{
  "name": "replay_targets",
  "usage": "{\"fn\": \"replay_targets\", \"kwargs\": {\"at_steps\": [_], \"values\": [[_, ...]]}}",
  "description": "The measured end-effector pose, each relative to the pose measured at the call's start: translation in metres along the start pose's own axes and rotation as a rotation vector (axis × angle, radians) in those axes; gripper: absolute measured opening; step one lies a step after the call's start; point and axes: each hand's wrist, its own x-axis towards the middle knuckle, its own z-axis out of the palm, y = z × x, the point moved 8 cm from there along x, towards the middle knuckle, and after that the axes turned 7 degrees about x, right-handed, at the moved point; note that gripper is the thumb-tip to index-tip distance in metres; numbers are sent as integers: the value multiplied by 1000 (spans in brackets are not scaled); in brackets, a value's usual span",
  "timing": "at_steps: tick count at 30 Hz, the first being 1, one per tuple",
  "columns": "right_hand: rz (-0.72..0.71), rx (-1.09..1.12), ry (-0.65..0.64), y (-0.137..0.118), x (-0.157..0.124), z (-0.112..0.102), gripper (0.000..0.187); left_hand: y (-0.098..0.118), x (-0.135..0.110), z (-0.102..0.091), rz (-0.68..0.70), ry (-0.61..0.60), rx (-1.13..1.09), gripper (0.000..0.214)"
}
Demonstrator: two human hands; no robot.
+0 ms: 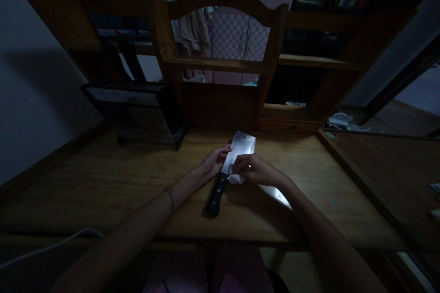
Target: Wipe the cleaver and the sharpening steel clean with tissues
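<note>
A cleaver [244, 143] with a broad shiny blade and a black riveted handle lies on the wooden desk, its handle toward me. My left hand [216, 160] is at the blade's left edge, with its fingers curled against it and partly under it. Bunched in my right hand [251, 168] is a white tissue [235, 179], pressed on the blade close to the handle. Its fingertips are pinched together on the tissue. A thin bracelet circles my left wrist.
Behind the cleaver stands a wooden shelf unit [220, 71]. On the left is a knife block [137, 110] with black-handled knives in it. A white cable [68, 237] runs along the desk's front left edge. A raised wooden edge [357, 183] bounds the right side.
</note>
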Motion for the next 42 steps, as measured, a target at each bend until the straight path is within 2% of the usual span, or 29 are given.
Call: {"fn": "replay_targets", "kwargs": {"at_steps": [10,22,34,42], "values": [[41,-49,-62,3,1,2,21,3,-2,4,6,33,4,33],[90,-41,-6,10,0,0,24,4,-5,6,-5,56,-4,34],[62,-116,-19,5,0,-2,20,2,-4,4,-7,42,22,38],[93,-128,-10,6,0,-3,22,2,-2,4,6,18,7,35]]}}
